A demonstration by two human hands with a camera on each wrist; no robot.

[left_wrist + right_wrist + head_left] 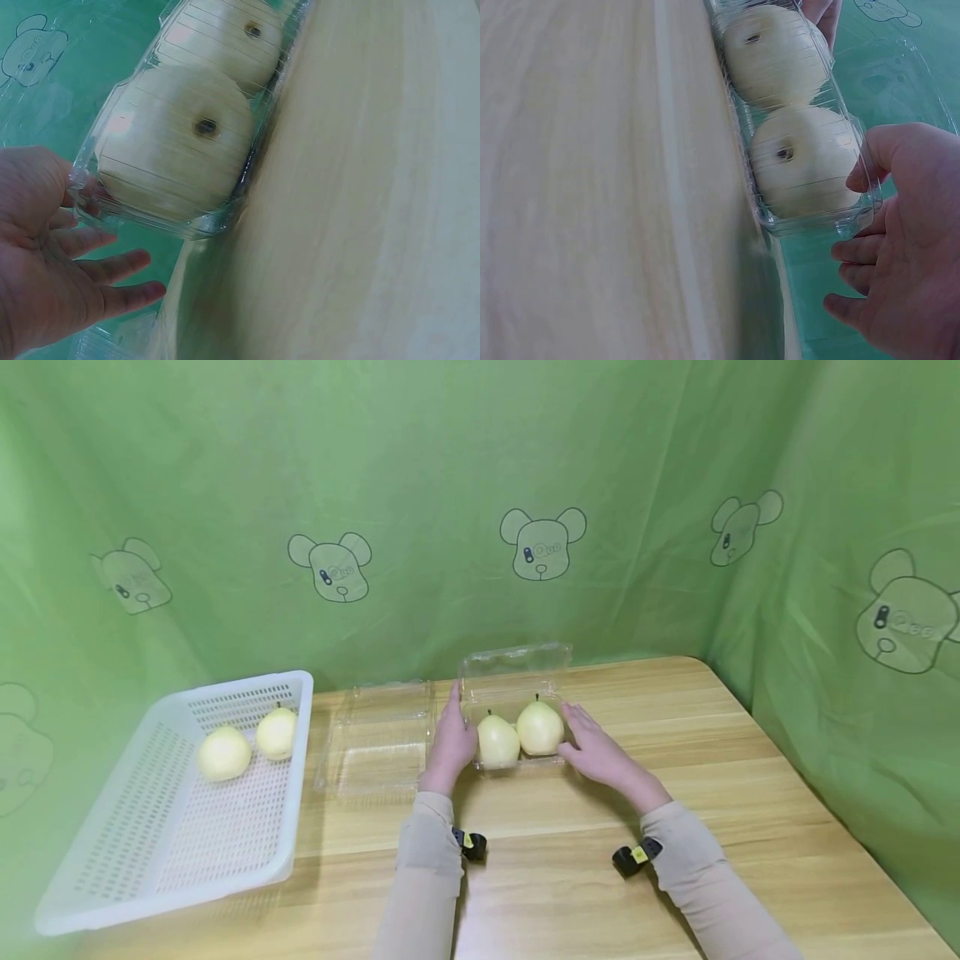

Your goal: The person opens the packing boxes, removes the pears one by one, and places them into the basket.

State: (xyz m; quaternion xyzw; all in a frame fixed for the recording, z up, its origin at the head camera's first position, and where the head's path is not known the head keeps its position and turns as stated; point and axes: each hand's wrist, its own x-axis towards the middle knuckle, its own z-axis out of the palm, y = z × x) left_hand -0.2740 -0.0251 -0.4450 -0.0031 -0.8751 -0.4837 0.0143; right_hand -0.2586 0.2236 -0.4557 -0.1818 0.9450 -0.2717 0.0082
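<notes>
In the head view, a clear plastic clamshell box (516, 672) stands with its lid raised at the back. Two pale yellow pears sit side by side inside it, a left pear (498, 742) and a right pear (540, 728), stems upward. My left hand (453, 737) holds the box's left end; in the left wrist view its lower fingers (112, 268) spread away from the plastic. At the opposite end, my right hand (600, 755) pinches the box rim, its thumb (866, 169) over the edge beside a pear. Both wrist views show the pears through the clear wall.
A white perforated plastic basket (288, 827) stands at the left, with two more pears (225, 753) in it. Between basket and left hand lies another open clear clamshell box (378, 752). The wooden table (555, 893) ends at a green curtain (420, 460) behind and at the right.
</notes>
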